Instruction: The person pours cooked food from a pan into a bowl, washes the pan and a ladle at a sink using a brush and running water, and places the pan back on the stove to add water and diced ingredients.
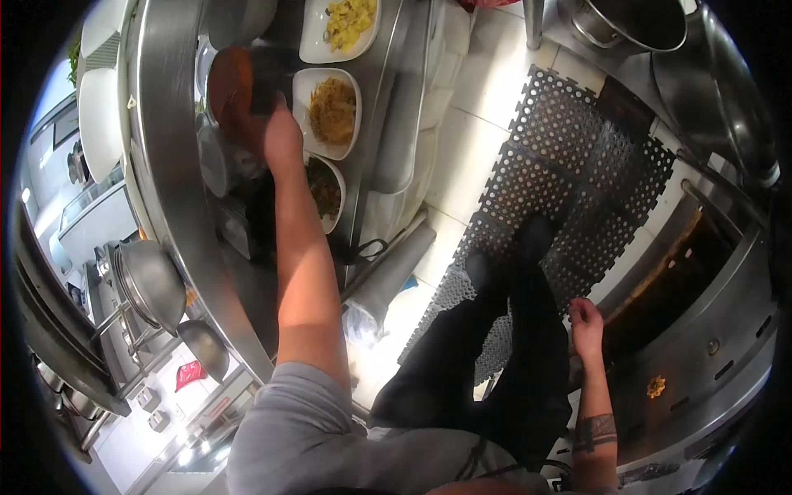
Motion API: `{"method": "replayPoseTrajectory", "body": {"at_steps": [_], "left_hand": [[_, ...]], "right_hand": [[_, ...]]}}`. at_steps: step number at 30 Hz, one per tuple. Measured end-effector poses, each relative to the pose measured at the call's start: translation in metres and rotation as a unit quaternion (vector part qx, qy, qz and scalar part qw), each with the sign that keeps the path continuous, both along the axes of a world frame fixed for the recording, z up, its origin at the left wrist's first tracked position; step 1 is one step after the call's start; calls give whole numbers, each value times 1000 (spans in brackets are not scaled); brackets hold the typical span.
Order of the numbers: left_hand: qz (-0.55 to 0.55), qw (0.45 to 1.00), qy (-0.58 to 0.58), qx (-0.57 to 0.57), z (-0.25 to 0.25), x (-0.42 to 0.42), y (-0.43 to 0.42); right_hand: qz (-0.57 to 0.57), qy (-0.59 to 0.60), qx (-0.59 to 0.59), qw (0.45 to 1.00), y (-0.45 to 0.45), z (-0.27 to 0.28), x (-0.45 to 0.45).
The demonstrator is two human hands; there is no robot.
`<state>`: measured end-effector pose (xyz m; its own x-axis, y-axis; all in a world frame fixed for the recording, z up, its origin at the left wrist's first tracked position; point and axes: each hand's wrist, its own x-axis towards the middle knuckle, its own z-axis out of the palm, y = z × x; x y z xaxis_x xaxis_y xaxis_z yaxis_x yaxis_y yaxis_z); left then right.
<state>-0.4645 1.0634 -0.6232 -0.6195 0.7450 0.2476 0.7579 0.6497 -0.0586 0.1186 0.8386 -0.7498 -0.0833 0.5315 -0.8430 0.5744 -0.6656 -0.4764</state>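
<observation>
My left hand (pixel 279 140) reaches over the metal counter at the left, its fingers smeared and partly in shadow. They seem to be closed on the edge of a reddish-brown round container (pixel 230 81); what is inside it I cannot make out. Right beside this hand stands a white bowl of shredded orange-brown food (pixel 332 114). A bowl with yellow chunks (pixel 348 26) is above it, and one with dark mixed food (pixel 324 191) lies partly behind my forearm. My right hand (pixel 586 320) hangs by my right thigh, fingers curled, with nothing visible in them.
A steel counter edge (pixel 177 165) curves along the left. Black perforated mats (pixel 569 157) cover the tiled floor under my feet. At the right are a steel pot (pixel 631 21) and a metal appliance front (pixel 701 363). Steel bowls (pixel 153 285) hang at the lower left.
</observation>
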Motion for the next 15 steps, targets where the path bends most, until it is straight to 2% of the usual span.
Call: {"method": "replayPoseTrajectory", "body": {"at_steps": [1,3,5,6,9,15], "left_hand": [[-67,982,45,172,-5,-10,-12],[-68,977,77,189,-16,-29,-15],[-66,951,161,255,-18,-36,-13],[-65,951,161,255,-18,-48,-11],[-181,950,179,181,-17,-82,-7],[-46,970,40,235,-17,-51,-48]], "right_hand": [[2,1,-2,1000,0,0,-1],[15,-10,-23,1000,-1,-2,-1],[13,-6,-27,1000,-8,-9,1],[9,-3,-28,1000,-10,-12,1],[10,-15,-25,1000,-10,-8,-6],[30,-25,13,999,-24,-12,-16]]}}
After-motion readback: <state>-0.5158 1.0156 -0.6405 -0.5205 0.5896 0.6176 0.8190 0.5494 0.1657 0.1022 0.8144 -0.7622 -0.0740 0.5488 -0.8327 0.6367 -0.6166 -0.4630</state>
